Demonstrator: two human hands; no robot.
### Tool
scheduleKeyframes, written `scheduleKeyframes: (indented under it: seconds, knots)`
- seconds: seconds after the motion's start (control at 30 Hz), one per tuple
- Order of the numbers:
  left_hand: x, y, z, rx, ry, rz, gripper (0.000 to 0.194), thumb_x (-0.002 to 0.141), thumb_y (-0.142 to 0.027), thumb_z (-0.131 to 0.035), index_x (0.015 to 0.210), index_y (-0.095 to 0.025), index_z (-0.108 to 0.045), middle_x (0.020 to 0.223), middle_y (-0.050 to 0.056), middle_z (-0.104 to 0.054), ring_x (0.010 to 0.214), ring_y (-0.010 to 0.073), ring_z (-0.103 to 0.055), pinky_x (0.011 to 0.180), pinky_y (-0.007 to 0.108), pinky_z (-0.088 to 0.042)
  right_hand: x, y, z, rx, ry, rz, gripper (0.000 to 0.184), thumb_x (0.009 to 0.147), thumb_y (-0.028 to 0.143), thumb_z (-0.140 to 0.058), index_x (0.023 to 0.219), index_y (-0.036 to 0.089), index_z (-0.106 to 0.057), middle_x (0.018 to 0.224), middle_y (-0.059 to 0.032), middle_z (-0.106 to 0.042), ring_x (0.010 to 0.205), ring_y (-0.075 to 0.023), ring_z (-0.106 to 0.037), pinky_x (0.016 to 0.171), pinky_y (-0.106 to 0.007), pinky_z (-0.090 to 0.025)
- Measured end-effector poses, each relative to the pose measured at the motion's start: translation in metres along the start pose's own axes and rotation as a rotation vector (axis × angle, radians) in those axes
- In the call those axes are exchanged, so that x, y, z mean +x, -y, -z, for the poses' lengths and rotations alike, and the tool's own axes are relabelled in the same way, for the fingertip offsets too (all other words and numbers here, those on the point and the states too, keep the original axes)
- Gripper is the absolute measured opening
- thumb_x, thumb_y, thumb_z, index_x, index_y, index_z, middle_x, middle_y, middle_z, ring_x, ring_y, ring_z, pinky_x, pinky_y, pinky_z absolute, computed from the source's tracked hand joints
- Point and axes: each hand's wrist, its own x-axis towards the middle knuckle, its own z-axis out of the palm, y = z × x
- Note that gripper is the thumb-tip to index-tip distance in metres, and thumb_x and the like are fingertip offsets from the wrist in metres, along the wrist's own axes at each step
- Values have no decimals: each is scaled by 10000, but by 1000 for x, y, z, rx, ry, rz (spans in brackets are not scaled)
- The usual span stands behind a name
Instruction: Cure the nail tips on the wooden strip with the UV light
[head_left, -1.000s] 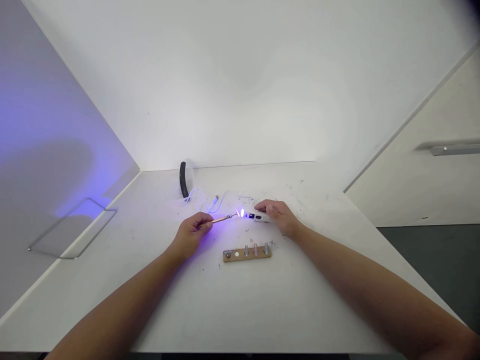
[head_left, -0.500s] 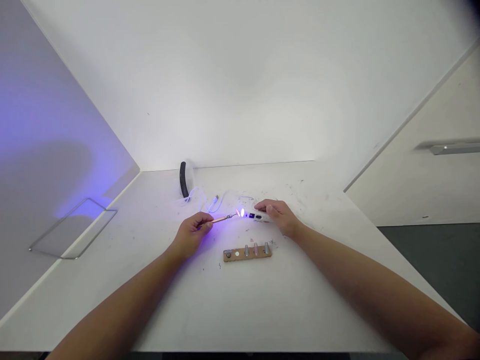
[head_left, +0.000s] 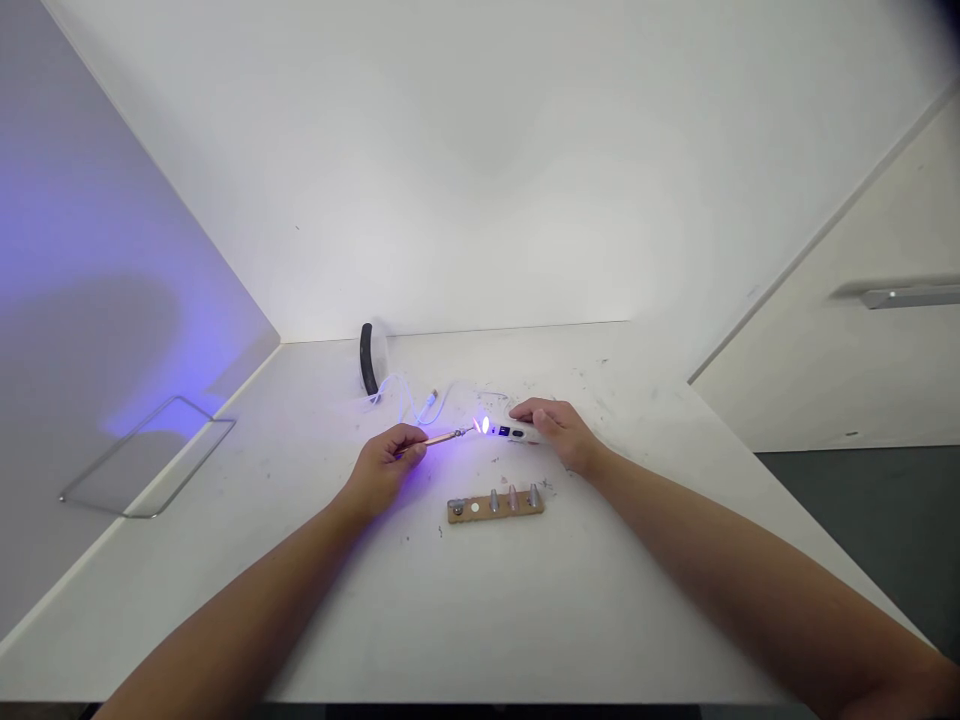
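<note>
My left hand [head_left: 384, 470] is closed round a thin wooden-handled stick [head_left: 439, 438] with a metal tip, pointed to the right. The tip meets the glowing violet end of a white pen-shaped device [head_left: 510, 432]. My right hand [head_left: 559, 430] is closed over that device and holds it flat on the white table [head_left: 480, 600]. Just in front of both hands lies a small wooden strip [head_left: 496, 506] carrying several upright metal tips.
A white cable [head_left: 409, 398] coils behind my hands, beside a black and white object [head_left: 368, 358] near the back wall. A glass panel [head_left: 146, 455] leans at the left partition. The table's right edge drops to a dark floor [head_left: 862, 520].
</note>
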Motion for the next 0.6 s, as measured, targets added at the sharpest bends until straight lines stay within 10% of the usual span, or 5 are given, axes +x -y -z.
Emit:
scheduleKeyframes:
  seconds: [0.6]
  knots:
    - [0,-1,0,-26,-8,3,196,764,-332,-503,834,-160,-567,664,-19,-475,609,93,-387,581,221,-320,-1,1,0,-3,-9,3,491,825,540,-340,910,155,-633,944,-95,-639,928,-227,-571,836,-379,-428]
